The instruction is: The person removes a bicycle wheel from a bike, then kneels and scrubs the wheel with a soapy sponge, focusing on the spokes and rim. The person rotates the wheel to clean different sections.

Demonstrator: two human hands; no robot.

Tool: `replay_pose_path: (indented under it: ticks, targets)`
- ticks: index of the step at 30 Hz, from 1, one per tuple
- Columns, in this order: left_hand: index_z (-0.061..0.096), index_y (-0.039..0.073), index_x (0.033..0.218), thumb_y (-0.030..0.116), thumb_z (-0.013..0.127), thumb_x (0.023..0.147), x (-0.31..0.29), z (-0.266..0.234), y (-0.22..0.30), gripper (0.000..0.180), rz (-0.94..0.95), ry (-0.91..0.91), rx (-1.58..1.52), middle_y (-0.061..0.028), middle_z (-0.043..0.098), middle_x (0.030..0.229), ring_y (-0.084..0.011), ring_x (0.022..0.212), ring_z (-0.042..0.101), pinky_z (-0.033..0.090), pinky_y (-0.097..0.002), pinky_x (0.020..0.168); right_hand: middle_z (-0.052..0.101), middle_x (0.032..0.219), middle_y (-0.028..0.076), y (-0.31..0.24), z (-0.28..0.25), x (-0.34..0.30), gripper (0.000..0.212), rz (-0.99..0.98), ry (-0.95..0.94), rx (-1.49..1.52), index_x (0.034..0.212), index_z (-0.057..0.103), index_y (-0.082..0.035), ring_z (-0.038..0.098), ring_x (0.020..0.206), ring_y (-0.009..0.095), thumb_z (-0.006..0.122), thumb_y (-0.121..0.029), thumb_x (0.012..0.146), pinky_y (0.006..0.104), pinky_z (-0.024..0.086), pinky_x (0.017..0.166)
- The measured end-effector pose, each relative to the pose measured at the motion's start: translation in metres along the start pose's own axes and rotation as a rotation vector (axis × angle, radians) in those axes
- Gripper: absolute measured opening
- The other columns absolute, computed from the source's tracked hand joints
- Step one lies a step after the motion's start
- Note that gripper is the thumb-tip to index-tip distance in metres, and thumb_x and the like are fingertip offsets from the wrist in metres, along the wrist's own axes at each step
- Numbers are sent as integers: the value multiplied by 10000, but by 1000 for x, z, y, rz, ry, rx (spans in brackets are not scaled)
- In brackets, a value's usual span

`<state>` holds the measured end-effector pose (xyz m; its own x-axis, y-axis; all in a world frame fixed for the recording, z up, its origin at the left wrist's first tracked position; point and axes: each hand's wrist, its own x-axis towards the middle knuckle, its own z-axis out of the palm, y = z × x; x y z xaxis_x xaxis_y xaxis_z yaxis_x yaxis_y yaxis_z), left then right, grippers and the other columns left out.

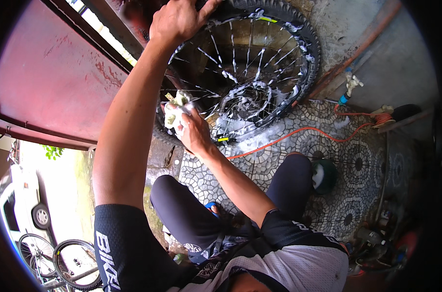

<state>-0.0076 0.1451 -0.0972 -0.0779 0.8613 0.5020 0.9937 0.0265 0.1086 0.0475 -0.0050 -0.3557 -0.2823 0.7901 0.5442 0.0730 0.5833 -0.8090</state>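
A bicycle wheel [306, 44] with a black knobbly tyre stands before me, white foam on its spokes, rim and disc rotor [245, 103]. My left hand [178, 20] reaches up to its upper left and grips the tyre, thumb spread to the right; the upper edge of the picture cuts off some fingertips. Lower down, at the left side of the rim, my right hand [196, 132] is closed around a crumpled, soapy, pale green-and-white cloth [177, 111]. The cloth is against or very near the rim; the exact contact is hidden.
An orange hose [303, 129] crosses the foam-wetted mosaic floor [265, 168] toward a wall tap [352, 83]. A dark green bucket [328, 177] stands by my right knee. A red metal gate [55, 63] is at left; beyond it are a parked car [24, 194] and bicycles [75, 260].
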Motion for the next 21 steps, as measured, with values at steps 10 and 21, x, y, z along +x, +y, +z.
replay_pose_path:
  ticks: [10, 21]
  targets:
    - [708, 124, 1258, 759, 462, 984, -1, -2, 2, 734, -6, -12, -7, -271, 743, 1037, -462, 1075, 701, 547, -538, 936, 613, 1148, 126, 11, -71, -1, 617, 120, 58, -172, 1391, 619, -261, 689, 892, 280, 709, -3, 837, 407, 587, 662]
    - [691, 153, 1345, 758, 465, 985, 10, 6, -12, 740, -17, -8, -45, -280, 689, 1257, -440, 1240, 639, 499, -478, 1033, 698, 980, 116, 34, -281, -35, 395, 333, 24, -155, 1176, 739, -80, 691, 903, 273, 729, 11, 792, 386, 567, 801]
